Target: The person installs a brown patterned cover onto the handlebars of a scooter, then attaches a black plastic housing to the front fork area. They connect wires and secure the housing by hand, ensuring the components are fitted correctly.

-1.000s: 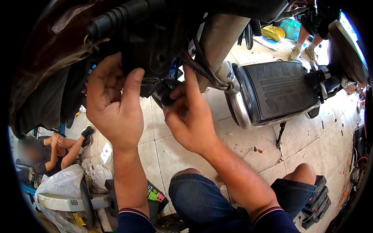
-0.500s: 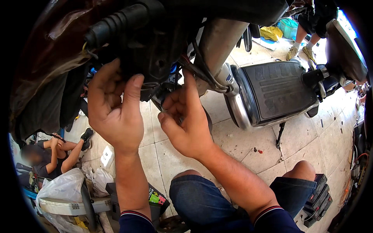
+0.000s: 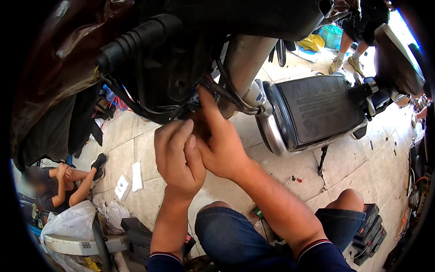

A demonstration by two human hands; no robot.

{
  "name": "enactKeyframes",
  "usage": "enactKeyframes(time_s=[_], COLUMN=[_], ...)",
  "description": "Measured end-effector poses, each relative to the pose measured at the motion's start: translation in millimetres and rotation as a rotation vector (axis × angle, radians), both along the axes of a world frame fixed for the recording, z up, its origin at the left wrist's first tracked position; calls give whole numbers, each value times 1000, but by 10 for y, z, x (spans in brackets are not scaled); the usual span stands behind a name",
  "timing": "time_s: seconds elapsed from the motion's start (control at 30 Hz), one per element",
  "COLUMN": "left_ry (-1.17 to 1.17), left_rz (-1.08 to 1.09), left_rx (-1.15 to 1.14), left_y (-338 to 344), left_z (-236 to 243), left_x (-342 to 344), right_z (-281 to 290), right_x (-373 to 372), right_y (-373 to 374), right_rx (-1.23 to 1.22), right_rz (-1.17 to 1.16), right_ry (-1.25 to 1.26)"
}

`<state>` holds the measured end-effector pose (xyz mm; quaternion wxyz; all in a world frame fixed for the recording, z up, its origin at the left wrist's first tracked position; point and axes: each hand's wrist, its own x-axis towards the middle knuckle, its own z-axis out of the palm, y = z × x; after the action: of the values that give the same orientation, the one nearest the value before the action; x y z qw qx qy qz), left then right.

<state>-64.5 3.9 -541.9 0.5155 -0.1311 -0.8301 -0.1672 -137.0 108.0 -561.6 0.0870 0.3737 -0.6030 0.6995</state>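
Observation:
Both my hands meet beneath the dark underside (image 3: 170,86) of an electric scooter's front end. My left hand (image 3: 179,156) is closed, with fingers bent and the thumb near their tips; whatever it holds is hidden. Pressed close beside it, my right hand (image 3: 222,147) has its index finger reaching up to the cables (image 3: 226,93) by the metal steering column (image 3: 249,56). Its other fingers curl behind my left hand, and what they grip cannot be made out. A thin black cable (image 3: 124,97) loops down left of the hands from a ribbed black handlebar grip (image 3: 140,38).
To the right lies the scooter's black footboard (image 3: 317,109) with a kickstand (image 3: 322,161). A person (image 3: 59,186) sits at lower left near a plastic bag (image 3: 72,220). Another person's legs (image 3: 349,50) stand at upper right. Dark battery-like blocks (image 3: 369,233) rest by my knee.
My left hand has moved right and down, from the dark housing to my right hand, and its fingers have closed. The looped cable at the left now shows. My right hand has shifted slightly left.

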Motion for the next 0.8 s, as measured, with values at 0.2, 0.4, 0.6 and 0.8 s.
enactKeyframes(time_s=[0.2,0.4,0.6,0.8], left_ry=[-182,-203,-281,-355], left_rz=[-24,-30,-30,-52], left_rx=[141,182,201,238], left_y=[52,80,103,121], left_z=[-64,0,3,-6], left_x=[-105,-149,-165,-200], right_z=[-10,134,191,149], right_x=[-9,-46,-113,-24], right_y=[150,200,319,315], right_rx=[91,257,366,497], right_rz=[-58,-130,-172,-261], right_ry=[-8,128,200,147])
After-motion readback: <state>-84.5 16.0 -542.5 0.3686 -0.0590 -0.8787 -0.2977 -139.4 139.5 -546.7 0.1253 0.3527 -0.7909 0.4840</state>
